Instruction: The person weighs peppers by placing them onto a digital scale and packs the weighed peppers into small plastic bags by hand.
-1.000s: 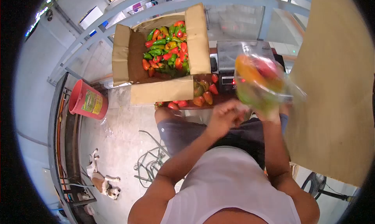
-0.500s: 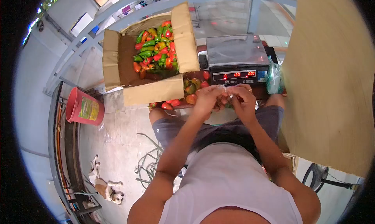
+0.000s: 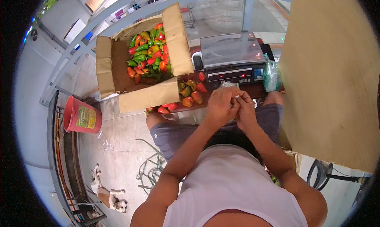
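My left hand point(image 3: 221, 105) and my right hand point(image 3: 245, 110) meet above my lap, just in front of the scale. Their fingers are closed together on a clear plastic bag point(image 3: 229, 85), which pokes out beyond the fingertips; most of it is hidden by the hands. A digital weighing scale point(image 3: 231, 49) with a flat metal pan stands beyond them. Loose red and orange peppers point(image 3: 191, 93) lie on the bench to the left of my hands. Farther left, an open cardboard box point(image 3: 179, 41) holds many green, red and orange peppers point(image 3: 148, 53).
A bundle of greenish plastic bags point(image 3: 272, 78) lies right of the scale. A big cardboard sheet point(image 3: 332, 76) stands along the right side. On the floor at left are a red bucket point(image 3: 83, 115), tangled green strapping point(image 3: 152, 169) and a lying dog point(image 3: 109, 195).
My hands have drawn closer together, with the left now overlapping the right near the bag's gathered part. The view has shifted slightly, and the scale's display digits look different.
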`<control>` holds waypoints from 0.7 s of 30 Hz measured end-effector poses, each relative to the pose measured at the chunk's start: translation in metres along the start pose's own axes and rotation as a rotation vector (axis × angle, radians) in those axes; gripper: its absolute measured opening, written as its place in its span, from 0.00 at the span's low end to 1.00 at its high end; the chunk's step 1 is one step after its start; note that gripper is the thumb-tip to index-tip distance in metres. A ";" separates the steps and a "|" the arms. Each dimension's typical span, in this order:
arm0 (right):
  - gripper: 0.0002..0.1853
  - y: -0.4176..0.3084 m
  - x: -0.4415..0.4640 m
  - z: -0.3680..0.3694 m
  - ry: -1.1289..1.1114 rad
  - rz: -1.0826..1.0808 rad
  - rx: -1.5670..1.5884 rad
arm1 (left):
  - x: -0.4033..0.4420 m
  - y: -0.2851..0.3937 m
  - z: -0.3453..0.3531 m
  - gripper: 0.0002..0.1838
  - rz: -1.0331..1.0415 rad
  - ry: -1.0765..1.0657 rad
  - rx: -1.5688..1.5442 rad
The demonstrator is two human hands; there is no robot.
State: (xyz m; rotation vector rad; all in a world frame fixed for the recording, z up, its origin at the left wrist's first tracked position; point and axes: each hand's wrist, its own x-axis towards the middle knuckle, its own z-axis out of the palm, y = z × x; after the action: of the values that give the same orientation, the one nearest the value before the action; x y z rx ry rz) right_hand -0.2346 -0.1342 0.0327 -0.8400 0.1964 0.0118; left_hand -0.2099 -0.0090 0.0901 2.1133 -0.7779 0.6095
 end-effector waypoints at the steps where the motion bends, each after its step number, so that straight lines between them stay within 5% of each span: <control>1: 0.04 -0.009 -0.002 -0.004 -0.044 0.019 -0.086 | 0.002 -0.001 0.003 0.12 0.034 0.017 -0.005; 4: 0.04 -0.038 -0.007 -0.024 -0.250 0.132 -0.233 | -0.001 0.002 -0.003 0.14 -0.389 -0.108 -0.392; 6: 0.06 -0.063 -0.023 -0.012 -0.215 0.283 -0.326 | -0.003 0.016 -0.002 0.17 -0.271 -0.162 -0.370; 11: 0.08 -0.047 -0.023 -0.031 -0.230 -0.128 -0.488 | -0.014 0.019 0.008 0.23 0.065 -0.176 -0.202; 17: 0.13 -0.066 -0.046 -0.015 -0.338 -0.412 -0.766 | -0.031 -0.011 0.033 0.30 -0.598 0.136 -1.010; 18: 0.16 -0.069 -0.047 -0.013 -0.344 -0.469 -0.862 | -0.026 -0.006 0.019 0.34 -0.928 -0.157 -1.487; 21: 0.30 -0.073 -0.041 -0.038 -0.023 -0.523 -0.762 | -0.042 0.003 0.046 0.32 -0.342 -0.342 -0.654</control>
State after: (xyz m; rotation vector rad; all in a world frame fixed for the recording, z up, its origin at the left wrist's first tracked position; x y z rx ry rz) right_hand -0.2748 -0.2078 0.0692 -1.6308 -0.0676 -0.4168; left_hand -0.2336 -0.0343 0.0382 1.6832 -0.6563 -0.1861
